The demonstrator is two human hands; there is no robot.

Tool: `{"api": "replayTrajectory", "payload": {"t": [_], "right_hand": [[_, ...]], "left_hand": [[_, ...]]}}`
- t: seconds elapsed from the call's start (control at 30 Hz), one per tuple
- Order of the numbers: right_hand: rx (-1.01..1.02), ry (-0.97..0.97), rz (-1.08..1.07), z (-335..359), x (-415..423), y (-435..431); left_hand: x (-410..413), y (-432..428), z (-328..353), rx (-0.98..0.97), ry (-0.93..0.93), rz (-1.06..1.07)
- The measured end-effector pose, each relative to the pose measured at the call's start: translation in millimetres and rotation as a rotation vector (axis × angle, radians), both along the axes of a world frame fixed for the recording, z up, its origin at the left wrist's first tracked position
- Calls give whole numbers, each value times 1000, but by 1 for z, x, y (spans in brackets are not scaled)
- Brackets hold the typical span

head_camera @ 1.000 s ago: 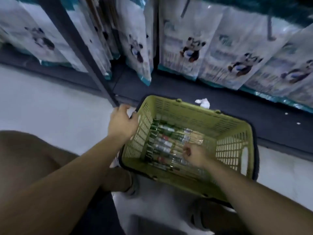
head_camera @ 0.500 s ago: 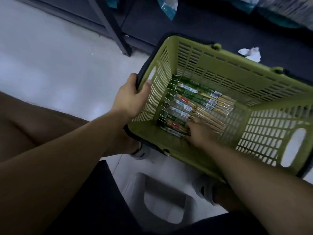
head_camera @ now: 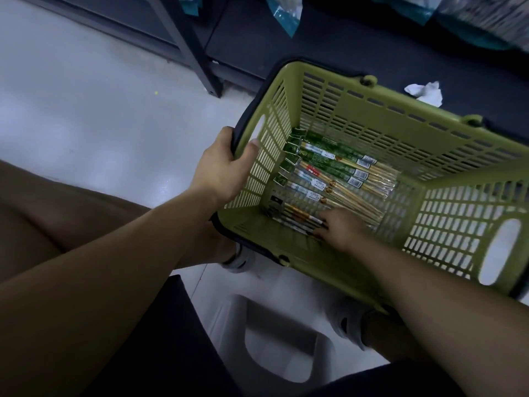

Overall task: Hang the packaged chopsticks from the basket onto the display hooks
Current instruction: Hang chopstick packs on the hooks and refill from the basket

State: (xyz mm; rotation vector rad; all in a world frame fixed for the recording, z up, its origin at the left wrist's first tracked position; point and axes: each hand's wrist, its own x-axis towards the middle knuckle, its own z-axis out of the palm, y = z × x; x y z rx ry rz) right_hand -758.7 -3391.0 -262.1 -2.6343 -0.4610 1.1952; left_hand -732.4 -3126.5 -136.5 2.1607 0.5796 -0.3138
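The basket (head_camera: 372,110) is steadied by the left hand (head_camera: 220,167), closed round its rim. The packaged chopsticks (head_camera: 329,173) lie flat inside; the right hand (head_camera: 340,227) rests on them, and whether it grips any cannot be told.

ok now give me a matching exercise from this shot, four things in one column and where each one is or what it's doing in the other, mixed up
Column one
1. left hand
2. right hand
3. packaged chopsticks
4. crumpled white paper

Column two
a. lying side by side on the bottom of the basket
b. on the dark shelf base behind the basket
c. gripping the basket's rim
d. down inside the basket, fingers on the nearest packs

Pairs: 1-c, 2-d, 3-a, 4-b
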Motion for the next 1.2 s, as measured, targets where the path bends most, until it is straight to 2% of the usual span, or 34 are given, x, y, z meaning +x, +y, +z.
{"api": "replayTrajectory", "payload": {"t": [0.17,0.27,0.3,0.37,0.47,0.53,0.63,0.73,0.8,0.87,0.93,1.0,1.1,1.2], "right_hand": [[152,-41,-323,36,24,-6],[295,-102,-461,74,42,-4],[359,-104,-518,88,46,-1],[505,-68,-606,120,54,11],[637,-40,-572,160,58,38],[692,-73,-484,176,54,55],[784,-37,-503,181,45,67],[857,128,-571,178,44,63],[794,207,-623,161,45,55],[596,199,-611,128,44,43],[323,230,-425,89,35,31],[151,308,-279,55,19,22],[31,363,-245,22,-5,11],[14,380,-254,6,-12,5]], "left_hand": [[0,0,12,11,8,-40],[2,-7,30,257,-260,-89],[4,-11,38,269,-337,-94],[9,-23,50,141,-311,-107],[14,-45,64,-317,2,-97],[17,-54,67,-573,78,29],[20,-55,67,-637,44,165],[24,-46,69,-715,-15,231],[30,-33,72,-709,-75,281],[36,-19,73,-674,-126,342],[40,-10,68,-589,-135,368],[39,-8,61,-543,-110,369],[36,-9,52,-561,-95,390],[36,-9,49,-576,-101,392]]}}
